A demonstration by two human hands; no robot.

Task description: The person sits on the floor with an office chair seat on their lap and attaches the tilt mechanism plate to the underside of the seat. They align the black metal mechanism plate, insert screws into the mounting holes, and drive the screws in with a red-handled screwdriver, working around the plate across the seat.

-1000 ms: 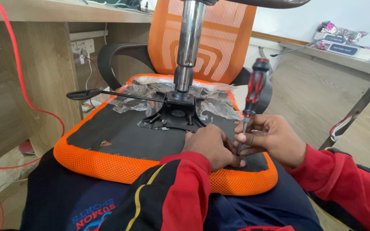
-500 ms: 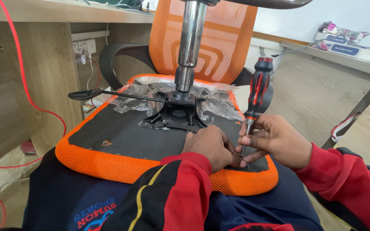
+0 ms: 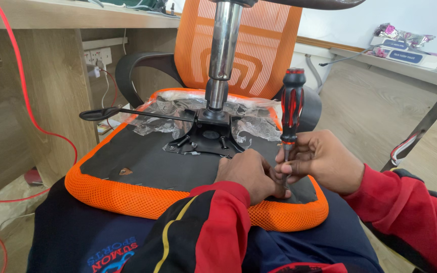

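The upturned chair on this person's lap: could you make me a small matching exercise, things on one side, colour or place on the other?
Things:
1. screwdriver
2. seat rim
3. metal column
4. left hand

Descriptions:
A. orange mesh, running round the black underside
B. shiny silver, rising from the black plate in the middle of the seat
C. red and black handle, upright, its shaft pinched by the right hand
D. resting on the seat's underside, by the screwdriver's tip

Pairs: 1-C, 2-A, 3-B, 4-D
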